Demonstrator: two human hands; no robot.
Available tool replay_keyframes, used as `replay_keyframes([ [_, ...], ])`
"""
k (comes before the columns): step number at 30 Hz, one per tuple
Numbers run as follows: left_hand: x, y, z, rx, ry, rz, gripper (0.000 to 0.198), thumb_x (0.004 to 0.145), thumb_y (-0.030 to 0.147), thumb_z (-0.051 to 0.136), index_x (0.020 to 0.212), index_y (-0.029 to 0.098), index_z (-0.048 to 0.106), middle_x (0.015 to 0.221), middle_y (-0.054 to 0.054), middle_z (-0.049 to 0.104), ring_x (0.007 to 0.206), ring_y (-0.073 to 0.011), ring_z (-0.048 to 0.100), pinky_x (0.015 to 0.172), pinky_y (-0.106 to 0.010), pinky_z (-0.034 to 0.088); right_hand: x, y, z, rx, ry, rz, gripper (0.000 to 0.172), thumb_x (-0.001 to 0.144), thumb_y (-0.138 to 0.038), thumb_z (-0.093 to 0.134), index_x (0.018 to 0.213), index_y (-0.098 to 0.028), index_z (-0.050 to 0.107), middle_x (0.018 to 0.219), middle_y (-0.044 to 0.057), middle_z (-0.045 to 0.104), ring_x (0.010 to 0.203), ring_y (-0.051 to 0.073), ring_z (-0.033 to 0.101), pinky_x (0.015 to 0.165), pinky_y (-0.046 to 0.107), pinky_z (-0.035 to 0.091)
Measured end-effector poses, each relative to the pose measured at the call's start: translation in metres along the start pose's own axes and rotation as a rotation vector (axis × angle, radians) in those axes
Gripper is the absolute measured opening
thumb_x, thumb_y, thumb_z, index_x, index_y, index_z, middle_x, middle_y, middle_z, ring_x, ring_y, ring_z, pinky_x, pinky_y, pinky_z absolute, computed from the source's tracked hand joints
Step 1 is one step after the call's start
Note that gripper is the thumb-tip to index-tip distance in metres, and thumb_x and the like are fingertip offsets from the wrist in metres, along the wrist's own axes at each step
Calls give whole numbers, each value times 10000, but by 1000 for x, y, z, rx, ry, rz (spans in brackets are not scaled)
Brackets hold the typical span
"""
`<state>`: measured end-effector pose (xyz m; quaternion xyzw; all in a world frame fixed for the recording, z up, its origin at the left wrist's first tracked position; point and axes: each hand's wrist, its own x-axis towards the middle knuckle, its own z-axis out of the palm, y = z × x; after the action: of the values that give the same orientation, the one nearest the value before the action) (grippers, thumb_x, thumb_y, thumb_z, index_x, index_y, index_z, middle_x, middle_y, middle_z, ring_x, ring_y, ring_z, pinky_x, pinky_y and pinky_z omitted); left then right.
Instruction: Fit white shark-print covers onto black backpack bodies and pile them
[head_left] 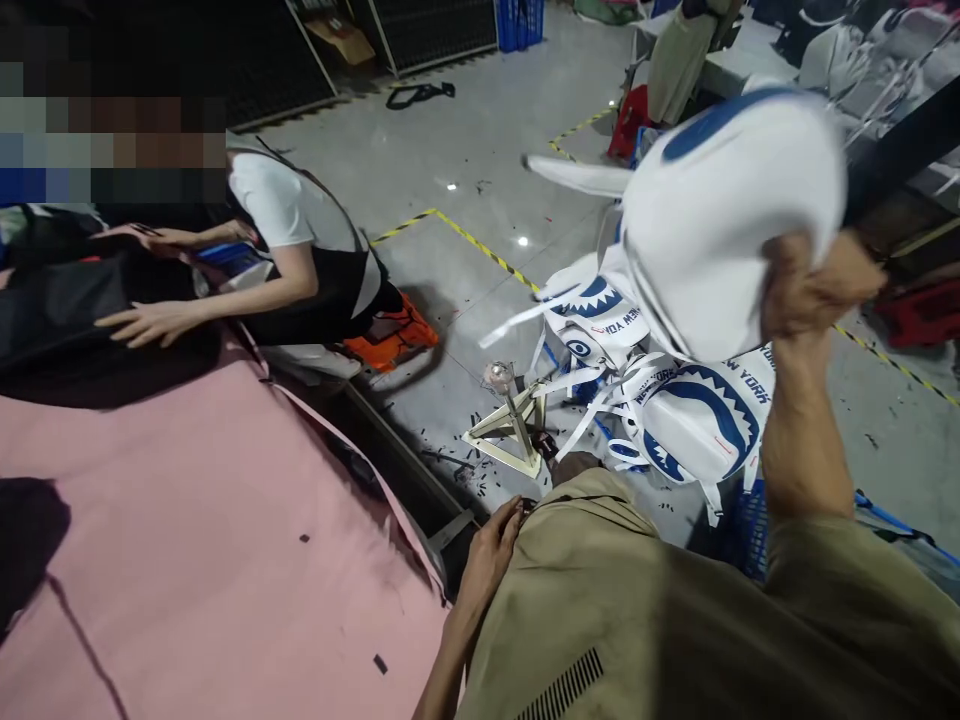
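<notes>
My right hand [810,285] grips the edge of a white backpack [720,220] with a blue patch on top. The backpack is raised above a pile and blurred by motion, with a strap sticking out to the left. Below it lie several white backpacks [705,420] with blue toothed-mouth prints, "NEW YORK" lettering and loose straps. My left hand [493,545] rests low beside my clothing, near the table's edge. Its fingers lie extended and close together, with nothing visible in them.
A pink-covered table [225,520] holds black fabric and small scraps. Across it, a co-worker's hand [154,322] lies on a black bag [67,300]. A cream metal stand [517,430] and an orange stool [394,335] stand on the floor. A blue basket [750,525] is beside me.
</notes>
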<state>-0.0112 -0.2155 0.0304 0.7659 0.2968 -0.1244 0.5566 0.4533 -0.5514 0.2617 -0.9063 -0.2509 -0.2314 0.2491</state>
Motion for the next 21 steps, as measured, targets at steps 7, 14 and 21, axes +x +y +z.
replay_keyframes([
  [7, 17, 13, 3, 44, -37, 39, 651, 1040, 625, 529, 1531, 258, 748, 1400, -95, 855, 1345, -309, 794, 1152, -418, 610, -107, 2, 182, -440, -825, 332, 492, 1241, -450, 435, 1375, -65, 710, 1407, 204, 715, 1146, 207, 584, 863, 321, 376],
  [14, 11, 6, 2, 34, 1, 27, 613, 1043, 613, 563, 1504, 272, 778, 1399, -104, 855, 1287, -333, 818, 1169, -450, 617, -151, 16, 260, -467, -897, 358, 434, 1216, -300, 449, 1587, -92, 540, 1525, 235, 606, 1283, 244, 531, 917, 331, 408],
  [21, 13, 28, 8, -21, 12, 10, 571, 1084, 570, 549, 1504, 259, 777, 1510, -108, 800, 1446, -349, 735, 1243, -493, 574, -152, 23, 261, -439, -900, 294, 391, 1218, -320, 404, 1517, -166, 604, 1463, 192, 642, 1231, 243, 591, 858, 341, 419],
])
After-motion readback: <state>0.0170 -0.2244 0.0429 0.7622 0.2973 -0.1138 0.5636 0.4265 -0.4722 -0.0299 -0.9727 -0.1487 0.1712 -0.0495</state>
